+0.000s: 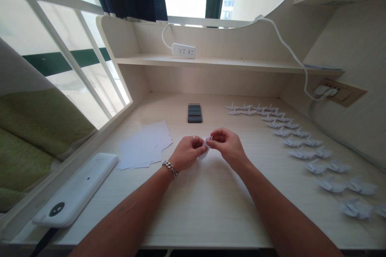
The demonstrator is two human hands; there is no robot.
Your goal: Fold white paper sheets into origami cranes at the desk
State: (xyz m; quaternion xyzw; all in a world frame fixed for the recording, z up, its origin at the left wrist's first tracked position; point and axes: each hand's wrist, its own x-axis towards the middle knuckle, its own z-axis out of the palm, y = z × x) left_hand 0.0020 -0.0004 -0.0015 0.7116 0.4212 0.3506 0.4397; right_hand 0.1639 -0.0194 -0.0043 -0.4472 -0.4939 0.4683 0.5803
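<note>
A small folded piece of white paper [206,147] is pinched between both my hands just above the middle of the pale wooden desk [211,200]. My left hand [188,153], with a ring and a chain bracelet, grips its left side with closed fingers. My right hand [227,142] pinches its upper right part. Most of the paper is hidden by my fingers. A loose stack of white paper sheets [144,144] lies to the left of my hands.
Several folded white paper cranes [301,144] lie in two rows along the right side. A dark phone [194,113] lies behind my hands. A white flat device [76,188] rests at the front left. A power strip [183,50] sits on the shelf, with a wall socket [327,89] at right.
</note>
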